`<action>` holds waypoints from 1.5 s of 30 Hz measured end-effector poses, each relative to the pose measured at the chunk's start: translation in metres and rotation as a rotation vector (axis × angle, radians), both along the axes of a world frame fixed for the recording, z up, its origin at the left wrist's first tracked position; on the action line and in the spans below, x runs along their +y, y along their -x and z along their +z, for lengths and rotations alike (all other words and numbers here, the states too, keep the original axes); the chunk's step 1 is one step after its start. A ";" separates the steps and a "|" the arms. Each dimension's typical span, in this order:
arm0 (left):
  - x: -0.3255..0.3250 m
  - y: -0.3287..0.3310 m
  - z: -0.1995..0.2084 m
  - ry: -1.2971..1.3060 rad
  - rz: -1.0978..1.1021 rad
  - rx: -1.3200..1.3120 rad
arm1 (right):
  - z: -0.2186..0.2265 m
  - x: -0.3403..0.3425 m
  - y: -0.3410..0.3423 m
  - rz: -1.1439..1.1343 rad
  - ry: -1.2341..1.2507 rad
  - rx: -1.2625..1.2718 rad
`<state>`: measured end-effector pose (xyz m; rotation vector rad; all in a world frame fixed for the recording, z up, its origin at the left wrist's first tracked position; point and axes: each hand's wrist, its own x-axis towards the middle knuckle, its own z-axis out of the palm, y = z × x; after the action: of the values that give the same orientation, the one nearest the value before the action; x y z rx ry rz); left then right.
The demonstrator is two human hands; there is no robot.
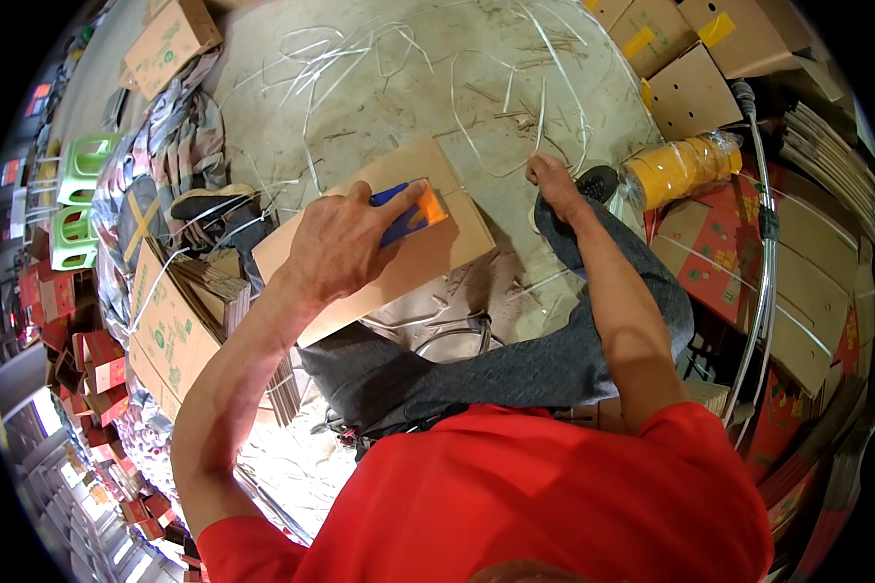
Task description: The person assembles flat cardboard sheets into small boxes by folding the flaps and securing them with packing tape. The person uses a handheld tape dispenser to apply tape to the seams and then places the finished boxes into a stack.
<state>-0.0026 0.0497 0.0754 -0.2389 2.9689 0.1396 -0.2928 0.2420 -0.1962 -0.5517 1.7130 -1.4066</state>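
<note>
A flat brown cardboard piece (360, 287) lies at a slant in front of me, left of centre. My left hand (345, 233) is over it, gripping a flat blue-and-orange hand tool (430, 206) against the cardboard. The index finger stretches along its top toward the orange end; the exact kind of tool does not show. Farther right, my right hand (552, 183) is closed in a fist beside my dark shoe (598, 183). A thin white strap (542, 102) on the floor runs up to that fist; what the fingers hold is hidden.
Loose white straps (335, 49) tangle across the floor ahead. At the left are a bundle of flat cartons (170, 330) and green plastic stools (73, 238). A yellow tape roll stack (682, 172), a metal pole (763, 262) and strapped red-brown cartons (715, 257) stand at the right.
</note>
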 end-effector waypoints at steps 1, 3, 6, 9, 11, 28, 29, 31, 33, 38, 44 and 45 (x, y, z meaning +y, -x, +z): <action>0.001 0.001 0.000 -0.005 0.003 -0.004 | -0.006 -0.001 -0.007 -0.004 -0.006 -0.021; 0.001 0.005 -0.002 0.002 0.001 -0.012 | -0.015 -0.005 -0.018 -0.012 -0.040 -0.045; 0.002 0.012 -0.005 0.032 -0.001 -0.047 | -0.025 -0.014 -0.046 -0.029 0.010 -0.071; 0.003 0.023 -0.005 0.049 -0.005 -0.108 | -0.050 -0.021 -0.065 -0.043 0.075 -0.138; 0.004 0.021 -0.002 0.064 0.010 -0.149 | -0.064 -0.028 -0.082 -0.034 0.092 -0.094; -0.002 0.036 -0.006 -0.020 0.003 -0.202 | -0.012 -0.107 -0.053 -0.092 0.334 0.026; -0.002 0.038 -0.005 -0.024 0.007 -0.212 | -0.003 -0.118 -0.074 -0.029 0.376 0.014; -0.001 0.035 -0.005 -0.045 0.027 -0.212 | -0.001 -0.129 -0.091 0.073 0.373 -0.086; -0.001 0.026 -0.010 -0.070 0.045 -0.180 | -0.009 -0.130 -0.097 0.143 0.255 -0.237; -0.001 0.031 -0.009 -0.065 0.021 -0.116 | -0.137 -0.092 -0.110 0.038 -0.084 -0.137; 0.002 0.019 -0.010 -0.028 0.034 0.053 | -0.133 -0.095 -0.083 0.335 -0.596 0.681; 0.001 0.019 -0.011 -0.016 0.026 0.082 | -0.122 -0.098 -0.074 0.365 -0.635 0.738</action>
<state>-0.0212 0.0503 0.0649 -0.2770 3.0456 0.1801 -0.2188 0.1444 -0.3177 -1.0191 2.3282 -0.3449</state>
